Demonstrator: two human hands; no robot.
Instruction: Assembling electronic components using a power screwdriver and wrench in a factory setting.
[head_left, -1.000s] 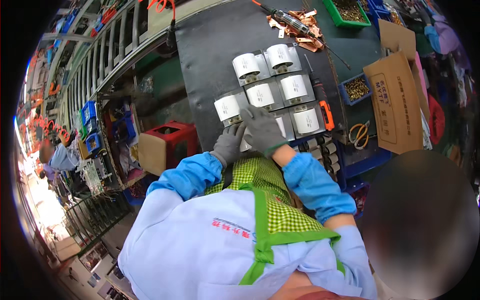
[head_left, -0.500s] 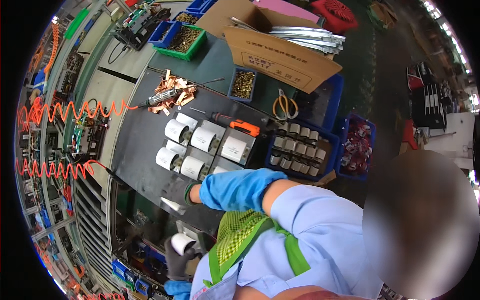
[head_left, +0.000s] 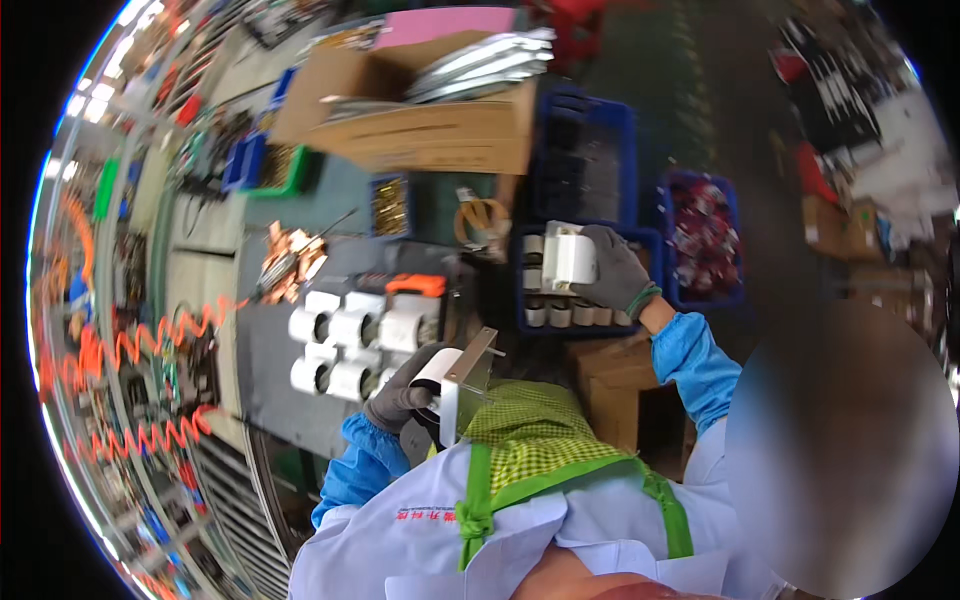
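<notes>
Your left hand (head_left: 400, 396) grips a plate-mounted cylinder (head_left: 437, 368), your right hand (head_left: 614, 272) a second cylinder (head_left: 574, 260) over a blue bin (head_left: 655, 248).

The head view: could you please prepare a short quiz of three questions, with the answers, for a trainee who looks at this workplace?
1. What do the left hand and the right hand hold?
2. True or false: the copper-coloured strips lie in the green tray.
3. Fill in: the long silvery bars stick out of the open ____.

Key:
1. The left hand holds a white rounded part on a flat plate; the right hand holds another such part.
2. False; they lie on the dark table.
3. Cardboard box.
</notes>
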